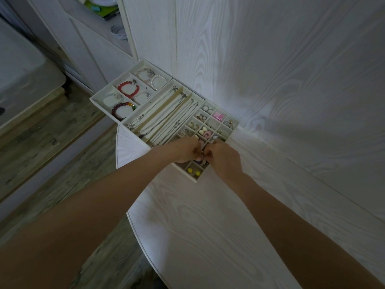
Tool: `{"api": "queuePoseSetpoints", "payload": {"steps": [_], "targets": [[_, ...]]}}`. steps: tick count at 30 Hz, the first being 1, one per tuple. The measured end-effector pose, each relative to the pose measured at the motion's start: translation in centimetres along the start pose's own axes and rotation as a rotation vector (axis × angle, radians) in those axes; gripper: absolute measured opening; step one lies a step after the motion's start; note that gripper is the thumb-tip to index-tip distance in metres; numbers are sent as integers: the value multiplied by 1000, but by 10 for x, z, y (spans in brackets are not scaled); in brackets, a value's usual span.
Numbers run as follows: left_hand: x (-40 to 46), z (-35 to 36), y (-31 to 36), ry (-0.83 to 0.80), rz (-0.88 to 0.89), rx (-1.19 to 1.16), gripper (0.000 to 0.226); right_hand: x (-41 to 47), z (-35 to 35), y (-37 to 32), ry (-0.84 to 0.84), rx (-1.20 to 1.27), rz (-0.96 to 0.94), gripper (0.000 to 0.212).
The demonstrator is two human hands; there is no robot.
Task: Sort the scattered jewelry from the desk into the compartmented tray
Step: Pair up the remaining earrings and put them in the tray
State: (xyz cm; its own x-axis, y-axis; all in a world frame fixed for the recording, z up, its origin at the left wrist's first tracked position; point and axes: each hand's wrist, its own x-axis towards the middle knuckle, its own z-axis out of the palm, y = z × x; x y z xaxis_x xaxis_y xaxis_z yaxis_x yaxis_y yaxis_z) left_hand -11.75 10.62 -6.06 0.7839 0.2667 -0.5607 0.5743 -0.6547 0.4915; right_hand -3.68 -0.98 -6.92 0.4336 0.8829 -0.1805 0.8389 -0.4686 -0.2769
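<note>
Risk: the small piece could slip into the wrong cell of the cream grid-compartment earring tray (pixel 233 130), since its dividers sit close together. Left hand (pixel 184 150) and right hand (pixel 224 159) meet over the tray's near cells, fingers curled, apparently pinching 1 tiny item; cannot tell which.

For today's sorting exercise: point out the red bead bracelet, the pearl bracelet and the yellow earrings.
red bead bracelet (pixel 121 88): head view, left beads.
pearl bracelet (pixel 152 80): head view, left arc.
yellow earrings (pixel 189 170): head view, left earring.
</note>
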Motion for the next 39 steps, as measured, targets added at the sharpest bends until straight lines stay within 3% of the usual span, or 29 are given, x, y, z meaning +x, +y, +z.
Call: {"api": "queuePoseSetpoints", "payload": {"steps": [17, 27, 34, 39], "targets": [[-4, 4, -18, 103, -40, -237, 21, -6, 7, -6, 24, -68, -33, 21], [2, 9, -9, 130, -48, -169, 18, -9, 8, -5, 38, 23, 69, 15], [4, 7, -11, 119, -67, -210, 23, -16, 3, -3, 35, -109, -54, 21], [9, 6, -10, 100, -107, -263, 21, -11, -4, 3, 17, -57, -2, 20]]}}
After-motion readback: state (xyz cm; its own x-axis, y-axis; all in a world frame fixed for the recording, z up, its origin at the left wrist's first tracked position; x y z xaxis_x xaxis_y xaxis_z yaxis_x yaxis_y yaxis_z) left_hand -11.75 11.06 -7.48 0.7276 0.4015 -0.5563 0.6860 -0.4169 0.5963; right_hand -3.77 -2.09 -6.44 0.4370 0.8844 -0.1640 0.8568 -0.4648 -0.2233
